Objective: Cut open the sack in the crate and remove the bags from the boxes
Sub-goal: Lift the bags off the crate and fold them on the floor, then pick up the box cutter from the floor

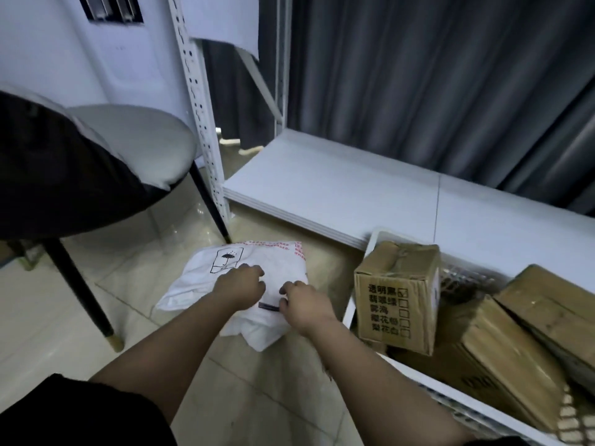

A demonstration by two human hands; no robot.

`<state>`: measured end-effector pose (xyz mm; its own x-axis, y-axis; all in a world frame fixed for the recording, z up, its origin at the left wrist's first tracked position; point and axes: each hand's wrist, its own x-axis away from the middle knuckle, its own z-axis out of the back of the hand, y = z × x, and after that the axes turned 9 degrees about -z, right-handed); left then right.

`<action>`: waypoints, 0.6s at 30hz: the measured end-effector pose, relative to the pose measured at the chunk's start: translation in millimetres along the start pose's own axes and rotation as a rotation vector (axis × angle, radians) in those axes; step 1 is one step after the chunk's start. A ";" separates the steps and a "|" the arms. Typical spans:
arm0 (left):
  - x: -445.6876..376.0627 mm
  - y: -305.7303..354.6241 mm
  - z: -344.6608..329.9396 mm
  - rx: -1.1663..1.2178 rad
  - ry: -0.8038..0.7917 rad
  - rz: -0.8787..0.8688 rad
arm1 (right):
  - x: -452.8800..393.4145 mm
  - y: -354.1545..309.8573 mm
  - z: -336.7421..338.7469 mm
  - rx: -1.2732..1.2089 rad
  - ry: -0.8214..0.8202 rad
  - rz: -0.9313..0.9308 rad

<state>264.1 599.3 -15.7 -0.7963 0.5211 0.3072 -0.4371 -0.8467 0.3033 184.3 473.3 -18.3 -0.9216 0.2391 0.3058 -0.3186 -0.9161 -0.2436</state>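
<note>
A white woven sack (199, 275) with red print and a black umbrella mark lies on the tiled floor, left of the crate. My left hand (240, 286) presses on its top with fingers curled into the fabric. My right hand (306, 304) is closed around a small dark cutter (269, 306) whose end rests against the sack. To the right stands a white plastic crate (349, 312) holding three brown cardboard boxes: an upright one (397, 292) with printed characters and two (502, 355) tipped over.
A chair with a grey cushion (138, 140) and black legs stands at left. A white metal shelf upright (201, 120) and a low white shelf board (338, 188) lie behind the sack. Grey curtains (434, 75) hang at the back.
</note>
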 end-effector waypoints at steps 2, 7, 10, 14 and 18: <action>21.1 29.3 21.5 0.018 0.030 -0.014 | 30.2 2.7 27.8 -0.005 0.053 -0.012; 85.8 121.5 63.7 0.028 0.124 -0.119 | 117.0 33.4 86.9 0.015 0.154 -0.097; 121.8 181.5 70.2 0.039 0.159 -0.225 | 169.1 64.5 113.5 -0.021 0.220 -0.159; 159.1 260.5 65.3 -0.047 0.197 -0.336 | 229.3 112.2 141.8 -0.039 0.292 -0.274; 185.1 329.0 47.7 -0.087 0.177 -0.450 | 278.7 163.3 155.8 -0.101 0.359 -0.409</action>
<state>-7.1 422.2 184.0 -0.5761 0.8174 0.0025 -0.7814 -0.5517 0.2916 -90.1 340.2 170.5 -0.7306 0.6797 0.0653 -0.6696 -0.6944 -0.2636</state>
